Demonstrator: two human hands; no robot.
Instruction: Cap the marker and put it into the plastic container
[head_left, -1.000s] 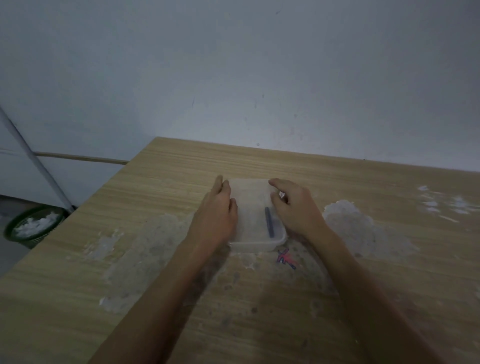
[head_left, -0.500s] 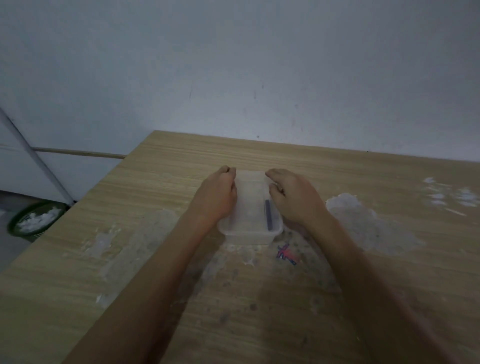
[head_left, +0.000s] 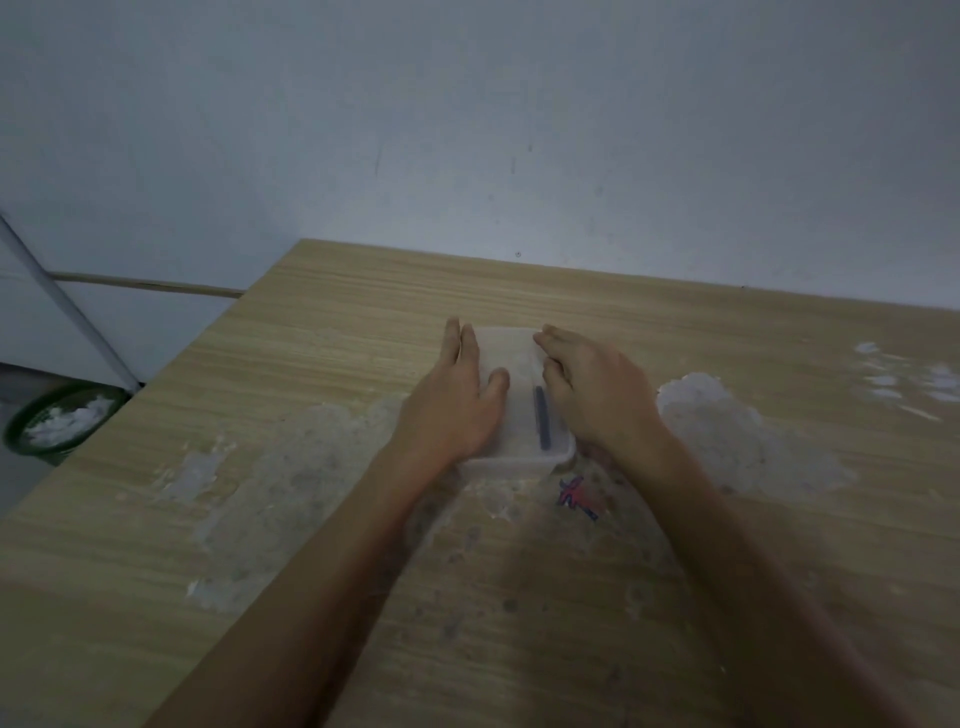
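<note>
Now, at the centre of the frame, the left hand (head_left: 457, 405) is laid flat with fingers straightened along the plastic container (head_left: 511, 452), where half a second ago they were curled, while the right hand (head_left: 597, 395) is rested loosely curved on the opposite side, nothing gripped. The dark, slim marker (head_left: 542, 418) is seen through the cloudy, round-cornered plastic, so the task is judged nearly finished. A worn, patchy wooden table (head_left: 311, 519) is spread beneath.
</note>
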